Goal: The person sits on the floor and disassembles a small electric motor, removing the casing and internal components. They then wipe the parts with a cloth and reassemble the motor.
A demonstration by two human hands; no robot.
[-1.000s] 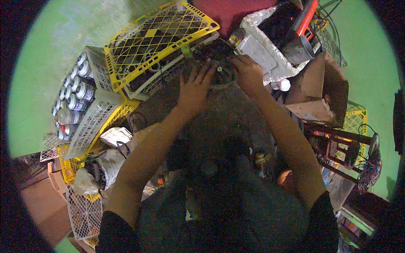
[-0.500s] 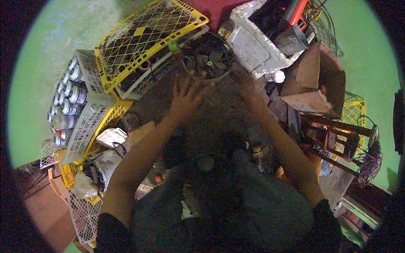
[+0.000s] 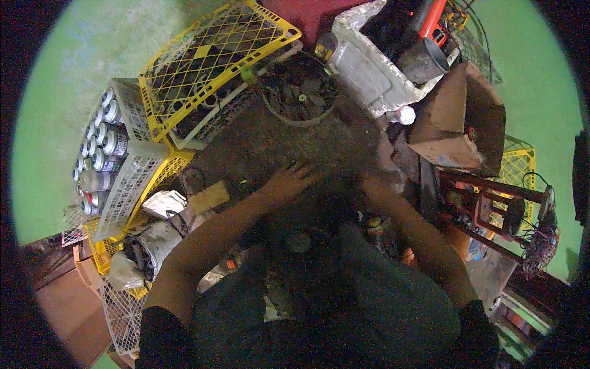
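Observation:
My left hand [image 3: 294,182] is low over the dark, dirty ground in front of my lap, its fingers stretched out and nothing seen in it. Across from it, my right hand [image 3: 376,189] is dim and smeared, so its fingers cannot be made out. Beyond both hands stands a round tub [image 3: 299,122] filled with dark scrap pieces; neither hand touches it. A flat tan block [image 3: 209,197] lies to the left of my left forearm.
Yellow and white plastic crates [image 3: 161,130] stand at the left, one holding several metal cans [image 3: 114,142]. A whitish foam box [image 3: 365,67], a grey metal cup [image 3: 424,61] and a cardboard box [image 3: 458,123] are at the right. Below them is a reddish metal frame with wires [image 3: 491,206].
Both hands have drawn back from the tub toward my lap. The left hand's fingers now point to the right rather than away. The tub's near rim shows more fully.

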